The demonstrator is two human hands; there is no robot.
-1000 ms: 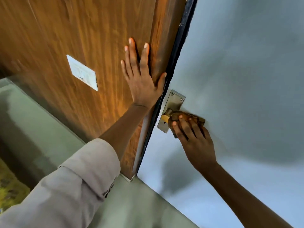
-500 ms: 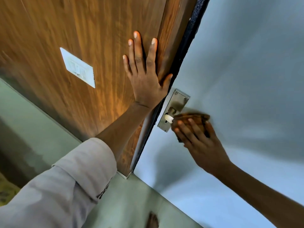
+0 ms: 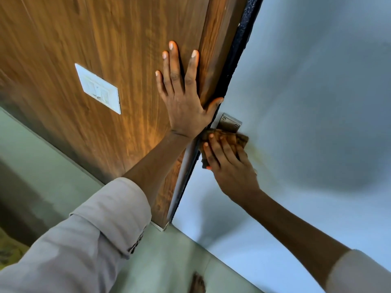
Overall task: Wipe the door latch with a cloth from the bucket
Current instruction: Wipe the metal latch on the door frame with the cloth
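Currently cloth (image 3: 227,142) pressed flat under right hand (image 3: 230,166) on door latch (image 3: 230,123), frame centre — nothing gripped by left hand (image 3: 184,104), splayed on door (image 3: 105,39). Pressure best kept even — upper plate not yet covered.

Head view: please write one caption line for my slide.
Left hand flat on the wooden door while right hand presses a brown cloth over the metal latch plate.
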